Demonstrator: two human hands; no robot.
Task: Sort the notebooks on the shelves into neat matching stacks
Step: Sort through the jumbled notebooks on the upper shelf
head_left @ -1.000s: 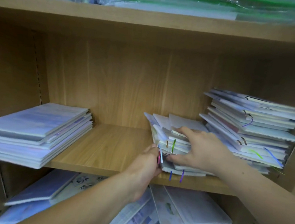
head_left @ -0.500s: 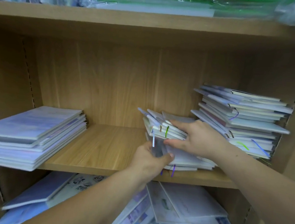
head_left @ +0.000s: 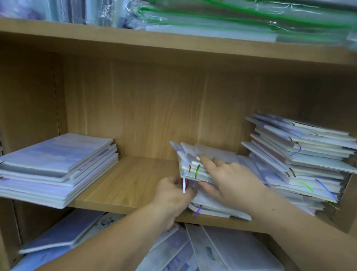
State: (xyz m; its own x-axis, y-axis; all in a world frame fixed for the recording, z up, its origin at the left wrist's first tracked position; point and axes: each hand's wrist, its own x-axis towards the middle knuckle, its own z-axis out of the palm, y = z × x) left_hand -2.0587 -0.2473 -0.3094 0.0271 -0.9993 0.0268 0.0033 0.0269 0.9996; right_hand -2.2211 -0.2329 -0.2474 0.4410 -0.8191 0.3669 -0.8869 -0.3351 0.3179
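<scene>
The left hand point(head_left: 173, 194) grips the near left corner of the small middle pile point(head_left: 217, 155), fingers curled round a lower edge where ribbons hang; which book it holds I cannot tell. The right hand point(head_left: 233, 183) lies over the pile from the right, fingers spread on top and thumb tucked under the upper books, pinching them. So the pile sits directly between the hands, its long sides seemingly running back into the shelf point(head_left: 130, 181). It butts against the taller, ragged right stack point(head_left: 313, 160); the large left stack point(head_left: 58, 161) lies well apart. The lower shelf holds strewn notebooks point(head_left: 234, 254), the upper one plastic-wrapped packs point(head_left: 226, 16).
</scene>
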